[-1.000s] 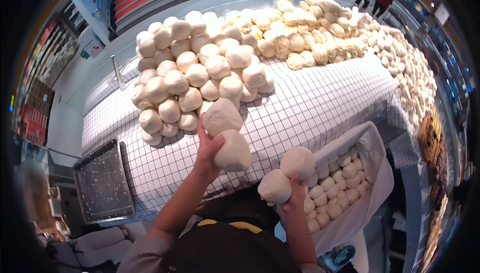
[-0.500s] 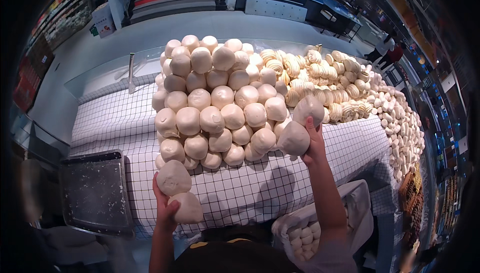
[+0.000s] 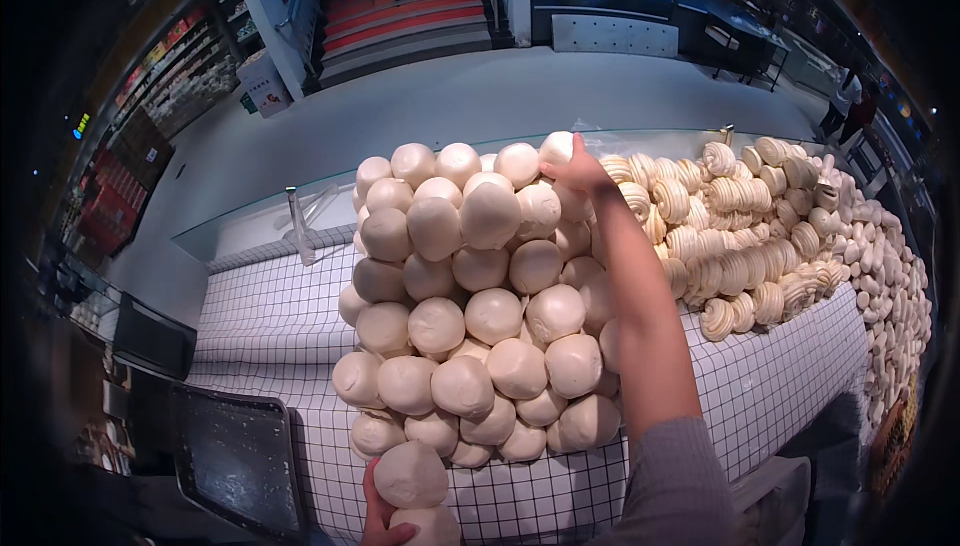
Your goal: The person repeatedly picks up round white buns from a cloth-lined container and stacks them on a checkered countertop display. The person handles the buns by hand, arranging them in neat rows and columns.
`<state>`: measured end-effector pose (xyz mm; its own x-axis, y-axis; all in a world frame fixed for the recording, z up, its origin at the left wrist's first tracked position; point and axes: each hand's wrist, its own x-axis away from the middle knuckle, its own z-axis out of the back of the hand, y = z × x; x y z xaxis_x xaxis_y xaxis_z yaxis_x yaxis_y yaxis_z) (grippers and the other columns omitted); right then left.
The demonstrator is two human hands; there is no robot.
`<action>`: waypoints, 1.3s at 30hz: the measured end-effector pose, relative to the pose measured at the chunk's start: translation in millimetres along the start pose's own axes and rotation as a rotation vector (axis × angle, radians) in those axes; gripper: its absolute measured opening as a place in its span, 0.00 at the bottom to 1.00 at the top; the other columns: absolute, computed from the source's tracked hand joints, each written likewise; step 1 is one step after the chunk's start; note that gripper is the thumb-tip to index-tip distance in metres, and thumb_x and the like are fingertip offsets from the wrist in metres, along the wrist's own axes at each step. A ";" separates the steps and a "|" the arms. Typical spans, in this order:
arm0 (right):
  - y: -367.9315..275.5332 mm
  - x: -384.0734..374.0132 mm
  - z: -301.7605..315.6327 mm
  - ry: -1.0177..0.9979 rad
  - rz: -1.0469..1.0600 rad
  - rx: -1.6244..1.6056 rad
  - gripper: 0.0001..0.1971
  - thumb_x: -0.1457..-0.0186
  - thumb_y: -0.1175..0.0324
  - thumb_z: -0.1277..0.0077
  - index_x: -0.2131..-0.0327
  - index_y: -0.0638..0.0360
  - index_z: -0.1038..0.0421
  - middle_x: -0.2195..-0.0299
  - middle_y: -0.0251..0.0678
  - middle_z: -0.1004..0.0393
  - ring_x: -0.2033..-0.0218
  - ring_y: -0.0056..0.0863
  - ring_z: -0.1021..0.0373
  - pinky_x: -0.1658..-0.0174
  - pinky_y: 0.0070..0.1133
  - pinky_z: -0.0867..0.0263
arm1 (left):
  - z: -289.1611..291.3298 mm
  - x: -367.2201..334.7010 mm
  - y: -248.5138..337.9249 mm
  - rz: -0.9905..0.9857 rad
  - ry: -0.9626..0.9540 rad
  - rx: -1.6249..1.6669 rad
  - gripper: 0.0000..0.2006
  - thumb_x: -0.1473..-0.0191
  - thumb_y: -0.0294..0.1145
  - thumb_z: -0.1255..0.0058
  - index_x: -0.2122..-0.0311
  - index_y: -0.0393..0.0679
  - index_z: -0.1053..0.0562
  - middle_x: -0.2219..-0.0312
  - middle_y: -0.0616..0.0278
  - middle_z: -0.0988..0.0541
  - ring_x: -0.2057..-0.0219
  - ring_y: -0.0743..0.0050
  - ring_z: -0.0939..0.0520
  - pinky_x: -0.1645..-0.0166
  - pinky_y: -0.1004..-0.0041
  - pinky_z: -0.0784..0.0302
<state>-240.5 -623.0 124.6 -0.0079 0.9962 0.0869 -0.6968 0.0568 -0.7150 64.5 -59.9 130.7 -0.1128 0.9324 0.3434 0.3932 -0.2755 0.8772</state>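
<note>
Left hand at lower edge, grip closed on two white buns, side by side and touching, nearer one cut off by the frame; they sit just beside the near edge of the big bun pile. Right hand reaches across to the pile's far right top, grip closed around a single bun, thumb and finger on it. Pile stands on checked-cloth worktop; dark tray to the left, swirled rolls right of pile.
</note>
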 end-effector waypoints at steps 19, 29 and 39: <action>62.6 293.6 49.6 -0.293 0.322 -0.908 0.11 0.35 0.65 0.47 0.55 0.62 0.25 0.65 0.30 0.22 0.63 0.16 0.26 0.60 0.17 0.30 | -124.1 -38.0 34.5 -0.129 -0.364 -0.396 0.60 0.60 0.27 0.30 0.29 0.55 0.62 0.35 0.49 0.44 0.35 0.51 0.38 0.39 0.52 0.29; 214.9 469.2 61.3 0.146 0.026 -1.093 0.11 0.36 0.68 0.49 0.55 0.65 0.25 0.64 0.37 0.20 0.63 0.21 0.25 0.57 0.20 0.30 | -270.7 -190.1 110.4 -0.704 -0.677 -1.582 0.48 0.64 0.33 0.32 0.34 0.68 0.40 0.34 0.58 0.43 0.41 0.50 0.28 0.44 0.58 0.23; 323.1 539.8 65.6 0.469 -0.244 -1.062 0.11 0.36 0.70 0.54 0.54 0.67 0.29 0.65 0.39 0.23 0.67 0.23 0.28 0.61 0.18 0.32 | -360.0 -316.9 56.8 -0.540 -0.597 -2.173 0.51 0.61 0.39 0.33 0.30 0.71 0.46 0.37 0.56 0.32 0.45 0.48 0.23 0.45 0.57 0.24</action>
<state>-517.0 -71.3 -14.1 0.4602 0.8658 0.1963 0.3020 0.0552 -0.9517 -205.9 -455.2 192.5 0.5100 0.8088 0.2930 -0.8241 0.5570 -0.1032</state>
